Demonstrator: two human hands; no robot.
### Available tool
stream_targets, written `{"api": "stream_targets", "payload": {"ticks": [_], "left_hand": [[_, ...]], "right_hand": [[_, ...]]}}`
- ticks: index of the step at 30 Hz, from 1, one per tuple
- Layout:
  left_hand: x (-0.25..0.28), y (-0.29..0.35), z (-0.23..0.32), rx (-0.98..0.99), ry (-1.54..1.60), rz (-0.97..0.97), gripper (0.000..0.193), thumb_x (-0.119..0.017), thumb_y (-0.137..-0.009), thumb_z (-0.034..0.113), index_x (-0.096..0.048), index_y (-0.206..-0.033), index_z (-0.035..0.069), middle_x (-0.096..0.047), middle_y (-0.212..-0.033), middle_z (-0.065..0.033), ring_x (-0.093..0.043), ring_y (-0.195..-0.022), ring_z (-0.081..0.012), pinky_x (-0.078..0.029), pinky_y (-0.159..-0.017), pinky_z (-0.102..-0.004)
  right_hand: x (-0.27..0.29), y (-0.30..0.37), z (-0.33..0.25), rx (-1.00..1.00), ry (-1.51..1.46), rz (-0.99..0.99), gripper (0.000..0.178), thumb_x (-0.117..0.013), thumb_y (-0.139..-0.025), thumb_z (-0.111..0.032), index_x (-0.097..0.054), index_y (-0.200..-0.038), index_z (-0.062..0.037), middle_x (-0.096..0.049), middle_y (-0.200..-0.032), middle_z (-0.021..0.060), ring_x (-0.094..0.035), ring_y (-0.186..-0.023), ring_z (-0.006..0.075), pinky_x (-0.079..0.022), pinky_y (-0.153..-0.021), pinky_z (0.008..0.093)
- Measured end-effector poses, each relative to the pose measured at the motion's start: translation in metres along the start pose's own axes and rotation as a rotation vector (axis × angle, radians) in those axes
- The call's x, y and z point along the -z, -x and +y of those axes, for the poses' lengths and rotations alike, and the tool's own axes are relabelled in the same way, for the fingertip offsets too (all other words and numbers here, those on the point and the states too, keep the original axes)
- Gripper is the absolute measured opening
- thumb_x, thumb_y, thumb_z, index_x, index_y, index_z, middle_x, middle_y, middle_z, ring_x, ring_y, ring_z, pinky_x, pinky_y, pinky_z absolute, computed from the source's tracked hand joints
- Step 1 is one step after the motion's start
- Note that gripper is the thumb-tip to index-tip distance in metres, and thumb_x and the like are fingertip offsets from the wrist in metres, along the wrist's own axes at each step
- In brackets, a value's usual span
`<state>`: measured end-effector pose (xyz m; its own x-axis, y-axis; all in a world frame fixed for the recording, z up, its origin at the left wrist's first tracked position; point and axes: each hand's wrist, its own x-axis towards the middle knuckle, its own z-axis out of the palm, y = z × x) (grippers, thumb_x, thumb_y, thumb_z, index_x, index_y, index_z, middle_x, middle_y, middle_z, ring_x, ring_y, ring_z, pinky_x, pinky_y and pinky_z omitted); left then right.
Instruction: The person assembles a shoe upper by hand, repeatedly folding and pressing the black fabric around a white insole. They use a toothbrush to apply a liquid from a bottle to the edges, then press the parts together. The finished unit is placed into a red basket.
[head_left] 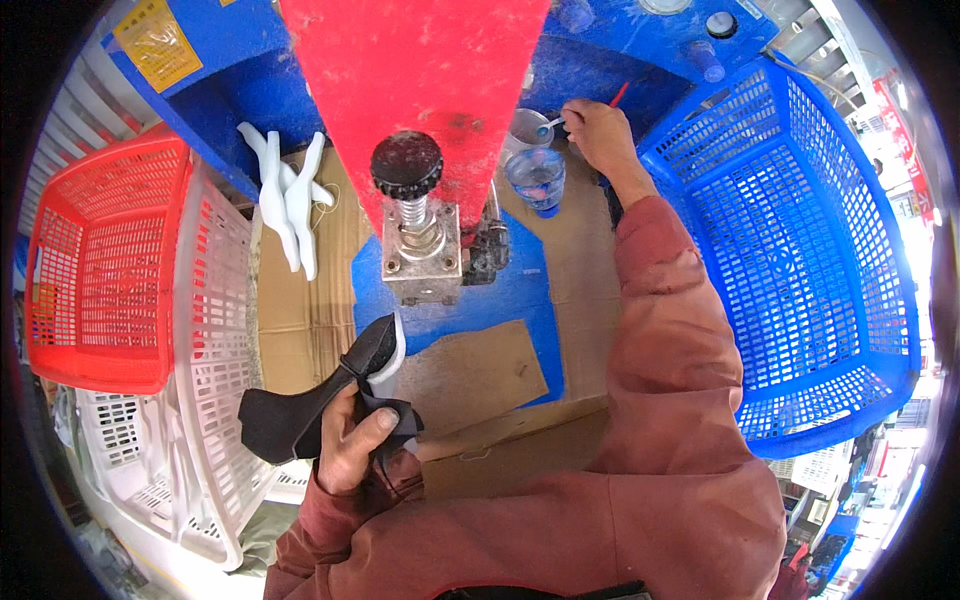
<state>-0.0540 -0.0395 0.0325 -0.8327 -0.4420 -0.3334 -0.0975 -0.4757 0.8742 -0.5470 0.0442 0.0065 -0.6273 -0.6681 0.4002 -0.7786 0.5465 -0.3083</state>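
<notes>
Beside the right hand point(603, 142), pinching one stick point(556, 122), stand two cups point(537, 176); beyond the left hand point(350, 442), curled round one shoe point(318, 405), one yellow label point(157, 45).

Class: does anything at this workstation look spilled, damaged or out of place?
No spill shows. The white curved pieces lie crossed in an untidy heap left of the red machine arm, whose dark smudges and scuffs may mean wear.
</notes>
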Motion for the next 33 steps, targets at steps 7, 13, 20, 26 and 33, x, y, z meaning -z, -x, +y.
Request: {"api": "stream_targets", "payload": {"ticks": [7, 13, 20, 26, 33], "left_hand": [[-0.004, -0.001, -0.002, 0.004, -0.031, -0.004, 0.071, -0.07, -0.088, 0.024, -0.042, -0.148, -0.003, -0.057, -0.128, -0.0065, -0.057, -0.103, -0.0121, -0.05, -0.09, -0.0281], [-0.005, 0.002, 0.003, 0.015, 0.045, -0.091, 0.071, -0.069, -0.088, 0.024, -0.041, -0.147, -0.004, -0.056, -0.128, -0.0058, -0.056, -0.107, -0.0134, -0.047, -0.095, -0.0281], [0.001, 0.016, 0.002, 0.073, -0.035, -0.118, 0.069, -0.072, -0.09, 0.021, -0.042, -0.146, -0.004, -0.054, -0.132, -0.0059, -0.05, -0.118, -0.0143, -0.042, -0.102, -0.0305], [0.005, 0.021, -0.004, -0.018, -0.007, -0.192, 0.071, -0.074, -0.09, 0.016, -0.039, -0.148, -0.004, -0.055, -0.123, -0.0041, -0.053, -0.11, -0.0108, -0.046, -0.095, -0.027], [0.008, 0.025, -0.015, -0.056, -0.045, -0.293, 0.075, -0.076, -0.089, 0.019, -0.038, -0.151, 0.0, -0.055, -0.128, -0.0061, -0.052, -0.113, -0.0119, -0.045, -0.099, -0.0278]], "right_hand": [[0.0, 0.02, 0.012, -0.309, -0.542, 0.052, 0.017, -0.066, -0.091, -0.016, -0.073, -0.1, -0.0031, -0.073, -0.079, 0.0117, -0.072, -0.066, 0.0179, -0.056, -0.065, 0.032], [-0.021, 0.03, 0.036, -0.307, -0.578, 0.086, 0.018, -0.069, -0.091, -0.018, -0.073, -0.097, -0.0021, -0.072, -0.074, 0.0087, -0.071, -0.065, 0.0161, -0.056, -0.062, 0.0315], [-0.013, 0.039, 0.051, -0.309, -0.689, 0.042, 0.017, -0.071, -0.094, -0.013, -0.071, -0.102, 0.0015, -0.069, -0.078, 0.0062, -0.062, -0.058, 0.0113, -0.052, -0.052, 0.0249], [0.04, 0.066, 0.027, -0.471, -0.935, 0.06, 0.024, -0.067, -0.096, -0.012, -0.066, -0.114, 0.004, -0.068, -0.09, 0.0106, -0.067, -0.075, 0.0165, -0.059, -0.065, 0.0296], [0.122, 0.196, -0.057, -0.464, -1.098, -0.023, 0.02, -0.059, -0.099, -0.007, -0.063, -0.116, 0.0023, -0.065, -0.097, 0.009, -0.065, -0.08, 0.016, -0.058, -0.075, 0.0317]]}}
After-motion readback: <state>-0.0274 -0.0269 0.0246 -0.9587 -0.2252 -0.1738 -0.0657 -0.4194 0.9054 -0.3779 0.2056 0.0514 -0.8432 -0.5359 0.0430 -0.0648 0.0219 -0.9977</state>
